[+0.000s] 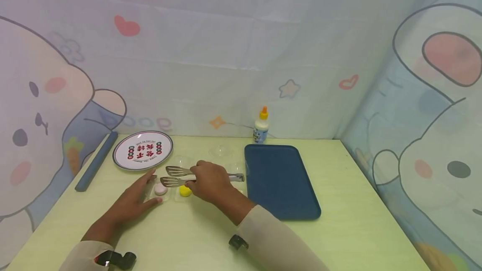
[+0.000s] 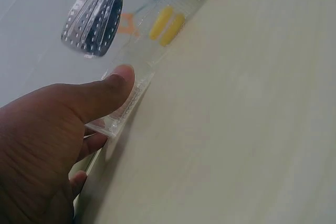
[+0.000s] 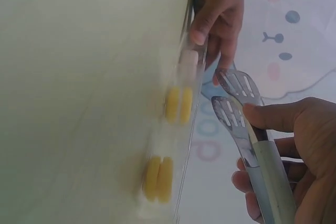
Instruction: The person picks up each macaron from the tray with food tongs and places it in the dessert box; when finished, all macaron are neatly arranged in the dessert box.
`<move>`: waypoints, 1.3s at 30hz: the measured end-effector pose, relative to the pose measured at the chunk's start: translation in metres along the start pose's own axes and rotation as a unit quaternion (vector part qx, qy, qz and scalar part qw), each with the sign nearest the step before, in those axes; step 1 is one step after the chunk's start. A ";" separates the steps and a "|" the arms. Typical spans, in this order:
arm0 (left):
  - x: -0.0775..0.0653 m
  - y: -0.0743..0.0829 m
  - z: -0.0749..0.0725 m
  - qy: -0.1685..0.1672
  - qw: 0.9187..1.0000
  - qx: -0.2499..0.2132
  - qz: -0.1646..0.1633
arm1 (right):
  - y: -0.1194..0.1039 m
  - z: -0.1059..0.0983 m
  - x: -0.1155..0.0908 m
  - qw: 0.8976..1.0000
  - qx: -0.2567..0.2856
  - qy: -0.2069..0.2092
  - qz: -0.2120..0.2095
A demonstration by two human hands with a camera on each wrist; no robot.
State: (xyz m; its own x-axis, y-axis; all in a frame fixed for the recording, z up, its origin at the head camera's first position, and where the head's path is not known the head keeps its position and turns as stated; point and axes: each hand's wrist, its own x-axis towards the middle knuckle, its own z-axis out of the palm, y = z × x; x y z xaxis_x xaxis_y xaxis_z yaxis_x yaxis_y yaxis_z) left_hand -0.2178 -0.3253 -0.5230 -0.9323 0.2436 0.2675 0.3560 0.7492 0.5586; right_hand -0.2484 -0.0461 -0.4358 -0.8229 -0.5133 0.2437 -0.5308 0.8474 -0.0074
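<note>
My right hand (image 1: 211,181) grips metal tongs (image 1: 177,182) with slotted ends, which hang spread and hold nothing above the macarons. My left hand (image 1: 132,204) holds the left end of a clear plastic tray (image 2: 142,69), thumb on the near side and fingers on the far side. Inside the tray, a pink macaron (image 1: 160,189) lies closest to the left hand. A yellow macaron (image 1: 185,190) comes after it, below the tongs. Another yellow macaron (image 3: 159,179) sits farther along the tray in the right wrist view; the right hand mostly hides it in the head view.
A round plate (image 1: 143,164) with printed red writing lies at the back left, beside a long blue-grey roll (image 1: 97,161). Right of the tray is a dark blue tray (image 1: 282,183). A yellow-capped bottle (image 1: 260,129) stands behind it. Clear plastic pieces (image 1: 221,150) lie behind the macarons.
</note>
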 end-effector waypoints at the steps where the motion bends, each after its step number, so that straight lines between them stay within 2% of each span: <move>1: 0.000 0.000 0.000 0.001 1.000 0.002 0.002 | 0.004 -0.001 -0.003 1.000 0.007 0.000 0.005; 5: -0.001 -0.002 0.000 0.003 1.000 0.005 -0.002 | 0.021 -0.003 -0.012 0.999 0.028 0.013 0.020; 14: -0.001 -0.002 -0.002 0.004 1.000 0.001 0.001 | 0.068 -0.005 -0.036 0.992 0.084 0.085 0.040; 18: -0.002 -0.001 -0.002 0.000 1.000 -0.006 -0.004 | 0.090 -0.005 -0.046 0.987 0.107 0.099 0.071; 31: -0.002 -0.004 0.000 0.006 1.000 -0.002 -0.001 | 0.152 -0.009 -0.078 0.972 0.128 0.089 0.177; 39: -0.001 -0.001 -0.001 0.001 1.000 -0.003 0.001 | 0.202 -0.008 -0.108 0.965 0.124 0.094 0.211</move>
State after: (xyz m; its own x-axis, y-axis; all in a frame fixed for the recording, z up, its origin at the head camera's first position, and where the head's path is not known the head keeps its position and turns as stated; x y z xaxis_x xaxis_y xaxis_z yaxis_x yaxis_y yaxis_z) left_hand -0.2166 -0.3271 -0.5227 -0.9318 0.2435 0.2691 0.3574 0.7448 0.5635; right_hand -0.2650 0.1813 -0.4560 -0.9373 -0.0768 0.3399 -0.2086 0.9050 -0.3707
